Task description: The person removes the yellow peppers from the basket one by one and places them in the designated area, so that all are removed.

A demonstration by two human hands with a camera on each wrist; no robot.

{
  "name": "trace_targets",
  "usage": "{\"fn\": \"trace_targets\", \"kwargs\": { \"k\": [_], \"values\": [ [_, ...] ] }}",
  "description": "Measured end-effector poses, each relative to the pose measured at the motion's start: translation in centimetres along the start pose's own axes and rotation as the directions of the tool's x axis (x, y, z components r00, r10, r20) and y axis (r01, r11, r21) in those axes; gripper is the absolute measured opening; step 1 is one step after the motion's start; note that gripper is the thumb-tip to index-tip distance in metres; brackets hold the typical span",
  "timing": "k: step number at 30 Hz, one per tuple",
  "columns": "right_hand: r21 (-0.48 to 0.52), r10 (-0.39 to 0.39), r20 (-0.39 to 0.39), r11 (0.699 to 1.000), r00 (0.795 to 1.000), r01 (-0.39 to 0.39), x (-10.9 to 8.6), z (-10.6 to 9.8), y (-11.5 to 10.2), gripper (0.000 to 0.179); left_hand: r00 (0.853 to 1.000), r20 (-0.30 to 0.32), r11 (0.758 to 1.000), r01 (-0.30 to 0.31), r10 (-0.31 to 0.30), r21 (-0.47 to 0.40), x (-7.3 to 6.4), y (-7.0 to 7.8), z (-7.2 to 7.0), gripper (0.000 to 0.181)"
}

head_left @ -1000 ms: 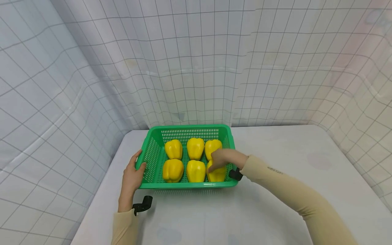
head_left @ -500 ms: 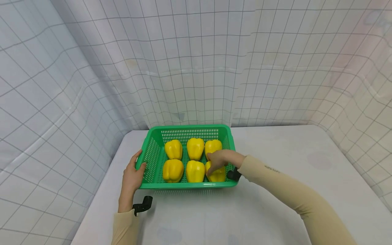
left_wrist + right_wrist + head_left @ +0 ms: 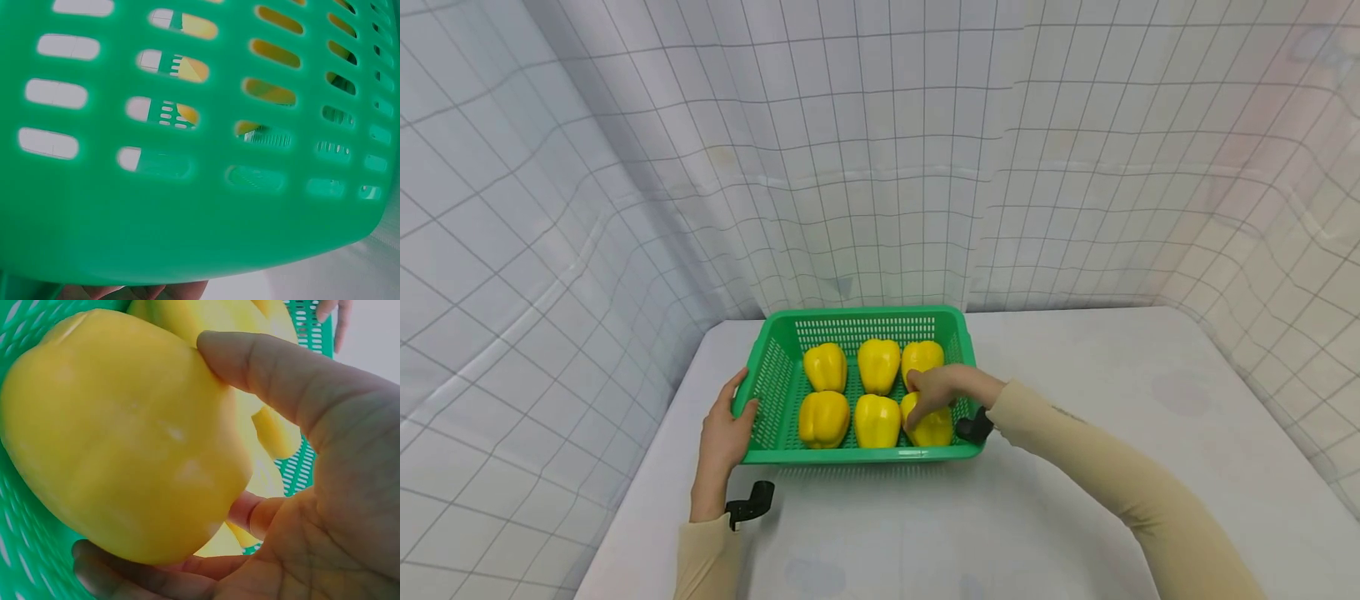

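Several yellow bell peppers stand in two rows inside a green plastic basket (image 3: pixel 842 456) in the head view. My right hand (image 3: pixel 934 392) reaches over the basket's right side and grips the front-right bell pepper (image 3: pixel 931 427). In the right wrist view the thumb presses one side of that bell pepper (image 3: pixel 125 437) and the fingers curl beneath it. At the basket's left side my left hand (image 3: pixel 727 429) holds the rim, thumb on the inner side. The left wrist view is mostly filled by the slotted basket wall (image 3: pixel 187 219), with fingertips (image 3: pixel 181 292) showing under its edge.
The basket sits on a white-covered table (image 3: pixel 1075 367), near its back edge. White gridded curtains (image 3: pixel 880 167) hang behind and at both sides. Close to the held one are the front-middle pepper (image 3: pixel 877 421) and the back-right pepper (image 3: pixel 922 357).
The front-right bell pepper has shifted slightly left in my right hand, and the front-middle one has edged left too. My left hand stays on the rim.
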State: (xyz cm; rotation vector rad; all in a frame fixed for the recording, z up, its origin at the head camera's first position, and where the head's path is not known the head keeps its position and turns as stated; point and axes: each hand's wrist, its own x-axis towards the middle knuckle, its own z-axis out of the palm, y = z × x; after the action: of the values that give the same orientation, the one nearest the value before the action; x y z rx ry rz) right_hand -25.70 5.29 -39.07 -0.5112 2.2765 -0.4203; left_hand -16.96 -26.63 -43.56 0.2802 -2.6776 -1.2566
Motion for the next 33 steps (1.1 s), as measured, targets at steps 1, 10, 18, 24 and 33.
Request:
{"fn": "trace_targets", "kwargs": {
  "k": [1,10,18,24,33],
  "values": [
    [0.004,-0.002,-0.007,1.0,1.0,0.002,0.0,0.0,0.1,0.054,1.0,0.0,1.0,0.0,0.0,-0.001,0.0,0.0,0.0,0.053],
    [-0.026,-0.034,-0.064,0.999,0.997,0.032,-0.5,-0.3,0.3,0.051,1.0,0.003,1.0,0.004,-0.004,-0.005,0.0,0.0,0.0,0.053],
    [-0.051,-0.057,-0.1,0.997,0.993,0.052,-0.9,-0.3,0.4,0.051,1.0,-0.015,1.0,0.002,-0.002,0.004,0.1,0.1,0.1,0.053],
    [-0.03,-0.075,-0.126,0.997,0.989,0.072,-1.5,-0.4,0.5,0.052,1.0,-0.004,1.0,0.01,-0.01,0.007,0.1,0.1,0.1,0.053],
    [-0.021,-0.12,-0.167,0.993,0.979,0.118,-2.2,-0.6,0.9,0.056,1.0,-0.001,1.0,0.013,-0.013,0.022,0.1,0.0,0.0,0.054]
  ]
}}
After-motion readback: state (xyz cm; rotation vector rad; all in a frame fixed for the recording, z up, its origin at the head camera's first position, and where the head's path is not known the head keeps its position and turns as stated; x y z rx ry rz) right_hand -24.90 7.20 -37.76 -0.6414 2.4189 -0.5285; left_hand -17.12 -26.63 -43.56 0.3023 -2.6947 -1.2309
